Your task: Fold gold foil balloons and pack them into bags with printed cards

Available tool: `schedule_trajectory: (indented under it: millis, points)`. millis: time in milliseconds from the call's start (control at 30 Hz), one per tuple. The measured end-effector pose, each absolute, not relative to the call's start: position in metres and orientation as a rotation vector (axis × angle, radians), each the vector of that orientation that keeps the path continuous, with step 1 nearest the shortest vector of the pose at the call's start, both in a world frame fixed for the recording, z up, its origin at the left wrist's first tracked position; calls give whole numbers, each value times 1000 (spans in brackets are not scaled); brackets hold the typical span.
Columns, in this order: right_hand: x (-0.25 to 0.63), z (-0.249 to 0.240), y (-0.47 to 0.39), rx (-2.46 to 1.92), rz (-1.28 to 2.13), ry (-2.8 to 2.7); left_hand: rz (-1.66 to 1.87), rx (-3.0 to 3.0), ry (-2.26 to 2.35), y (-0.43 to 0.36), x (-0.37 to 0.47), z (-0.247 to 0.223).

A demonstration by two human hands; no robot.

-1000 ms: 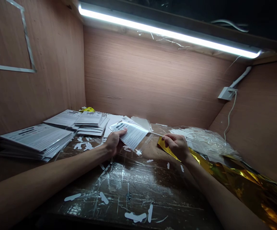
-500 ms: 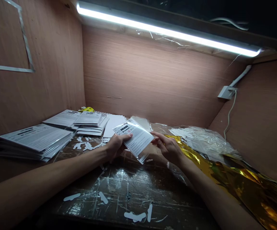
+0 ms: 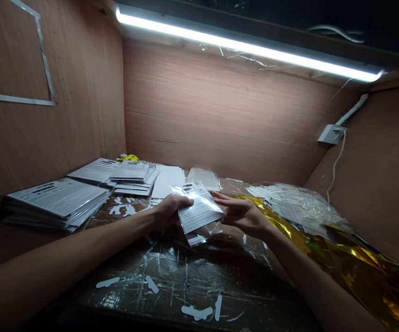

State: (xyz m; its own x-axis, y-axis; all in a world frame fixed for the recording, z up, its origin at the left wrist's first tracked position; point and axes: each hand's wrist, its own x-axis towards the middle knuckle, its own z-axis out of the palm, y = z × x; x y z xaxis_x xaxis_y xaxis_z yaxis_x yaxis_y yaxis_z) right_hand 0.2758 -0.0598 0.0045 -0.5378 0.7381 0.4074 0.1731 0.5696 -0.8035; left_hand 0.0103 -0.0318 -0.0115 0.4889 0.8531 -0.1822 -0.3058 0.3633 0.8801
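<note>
A printed card in a clear plastic sleeve (image 3: 201,212) is tilted above the dark table, its surface catching the light. My left hand (image 3: 170,208) is closed on its left edge, the thumb lying on top. At the card's right edge is my right hand (image 3: 243,214), its fingers spread and the lower fingertips close to the sleeve; whether they touch it is hard to tell. The clear open end of the sleeve hangs toward me.
Stacks of sleeved cards (image 3: 56,198) stand at the left, with white sheets (image 3: 168,180) and clear sleeves (image 3: 202,177) behind. White cut-outs (image 3: 196,312) lie scattered. Gold foil (image 3: 337,263) and a plastic bag of white strips (image 3: 299,205) are at the right.
The sleeved card has turned and tipped, so it now reflects the lamp. My right hand's fingers have spread beside its right edge. The view has shifted slightly.
</note>
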Motion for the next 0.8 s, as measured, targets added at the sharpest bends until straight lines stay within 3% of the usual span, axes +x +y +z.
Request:
schedule_trajectory:
  millis: [133, 300, 600, 800]
  points:
    - [273, 4, -62, -786, 1143, -1926, 864, 891, 643, -32, 11, -11]
    - [277, -1, -53, -812, 1149, -1808, 962, 893, 517, -28, 9, -11]
    - [284, -18, -40, -943, 203, -2074, 794, 1014, 593, -33, 15, -17]
    - [272, -16, -50, -954, -196, -2182, 807, 1026, 730, -30, 15, -20]
